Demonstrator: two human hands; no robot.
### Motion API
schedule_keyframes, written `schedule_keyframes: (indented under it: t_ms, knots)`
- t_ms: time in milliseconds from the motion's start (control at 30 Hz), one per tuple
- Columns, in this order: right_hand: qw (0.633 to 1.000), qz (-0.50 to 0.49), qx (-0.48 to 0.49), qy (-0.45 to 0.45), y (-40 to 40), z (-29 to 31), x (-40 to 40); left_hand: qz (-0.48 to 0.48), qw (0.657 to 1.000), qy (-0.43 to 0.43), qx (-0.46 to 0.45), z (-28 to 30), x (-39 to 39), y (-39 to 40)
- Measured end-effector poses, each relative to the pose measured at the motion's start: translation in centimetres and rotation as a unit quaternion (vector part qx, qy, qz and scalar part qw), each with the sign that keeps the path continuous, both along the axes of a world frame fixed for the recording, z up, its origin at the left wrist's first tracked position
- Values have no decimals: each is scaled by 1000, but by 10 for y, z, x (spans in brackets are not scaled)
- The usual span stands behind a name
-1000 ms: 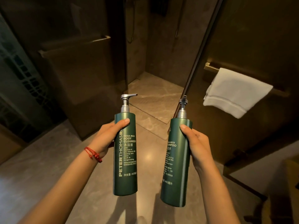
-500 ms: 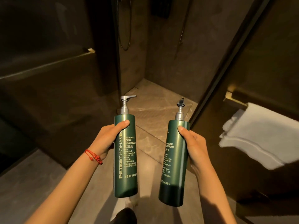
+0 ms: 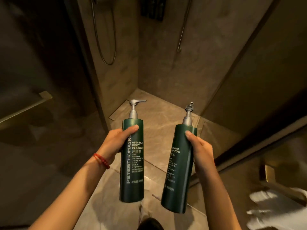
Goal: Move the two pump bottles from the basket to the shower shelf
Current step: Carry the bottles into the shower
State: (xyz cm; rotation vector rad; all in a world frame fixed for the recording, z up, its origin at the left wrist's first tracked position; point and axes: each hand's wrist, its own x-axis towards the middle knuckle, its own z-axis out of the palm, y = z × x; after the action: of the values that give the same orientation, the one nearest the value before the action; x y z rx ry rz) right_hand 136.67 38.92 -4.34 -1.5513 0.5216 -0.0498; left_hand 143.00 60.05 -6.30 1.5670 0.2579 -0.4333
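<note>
I hold two tall dark-green pump bottles upright in front of me. My left hand point(image 3: 116, 141) grips the body cleanser bottle point(image 3: 132, 171) near its top; its silver pump points right. My right hand point(image 3: 201, 150) grips the shampoo bottle point(image 3: 178, 176), which leans slightly right. Both hang in the air above the stone floor at the shower entrance. No shelf and no basket can be seen.
The shower stall floor point(image 3: 159, 117) lies straight ahead between dark glass panels. A shower hose point(image 3: 106, 44) hangs on the back wall. A white towel point(image 3: 274, 208) hangs on a brass bar at lower right. A brass handle point(image 3: 33, 103) crosses the left panel.
The view has moved forward toward the shower opening. The towel slid to the lower right corner and the stall floor came closer. Both hands keep the same hold on the bottles.
</note>
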Motion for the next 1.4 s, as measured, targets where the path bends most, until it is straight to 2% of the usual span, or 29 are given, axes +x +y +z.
schedule_keyframes:
  t_ms: [433,600,733,800,867,1067,1267,1400]
  knots:
    - [999,-29,-1,-40,-68,13,222,-23,1000,-17,12,10,228,-76]
    - [997,-72,7,-38,-91,7,295,-50,998,-22,14,4,314,-106]
    - [994,-98,16,-44,-106,3,361,-65,997,-30,3,1,389,-127]
    - [994,-103,5,-45,-118,4,432,-69,997,-35,-9,1,462,-135]
    - [994,-96,7,-50,-116,9,446,-69,997,-38,-21,3,475,-137]
    - [996,-66,8,-62,-119,24,582,-33,999,-33,-28,18,601,-128]
    - [998,-26,11,-57,-125,23,659,29,998,-47,-15,20,656,-123]
    - [997,41,20,-55,-121,21,714,99,994,-47,-11,18,679,-112]
